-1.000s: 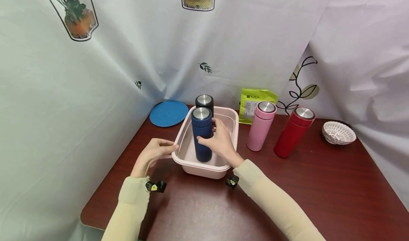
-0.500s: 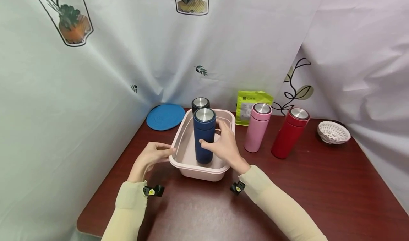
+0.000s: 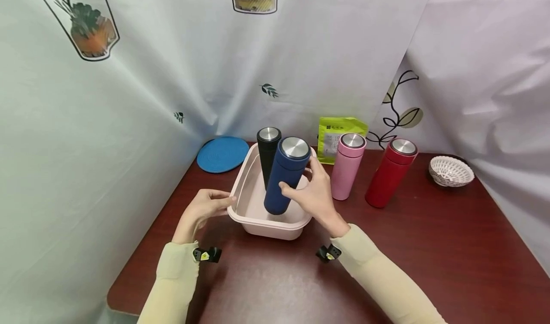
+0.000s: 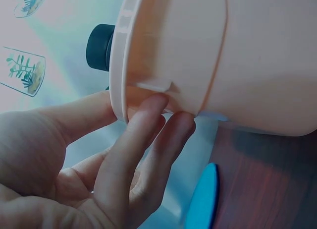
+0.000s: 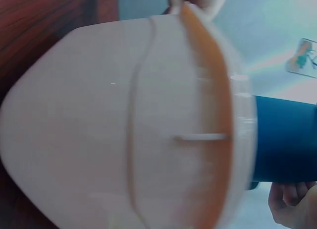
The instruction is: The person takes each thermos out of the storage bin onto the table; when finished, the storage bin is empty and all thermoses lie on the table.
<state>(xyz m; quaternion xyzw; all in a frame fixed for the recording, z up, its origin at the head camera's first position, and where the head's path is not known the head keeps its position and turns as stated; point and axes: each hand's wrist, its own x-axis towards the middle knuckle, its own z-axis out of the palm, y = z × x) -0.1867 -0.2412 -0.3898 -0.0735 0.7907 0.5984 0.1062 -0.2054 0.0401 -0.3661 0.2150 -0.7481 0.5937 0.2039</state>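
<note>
Fingers of your right hand are clamping the blue bottle, thumb opposite the rest. It's leaning right, lower end in the pale pink tub; can't tell if it's touching bottom. Your left hand is pinching the tub's left rim. Black bottle is standing close behind, pink bottle and red bottle are standing off right on the counter.

Tilted blue bottle in right hand

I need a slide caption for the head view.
Left hand pinches a pink basin at its rim; right hand grips a blue flask, black flask behind.
</note>
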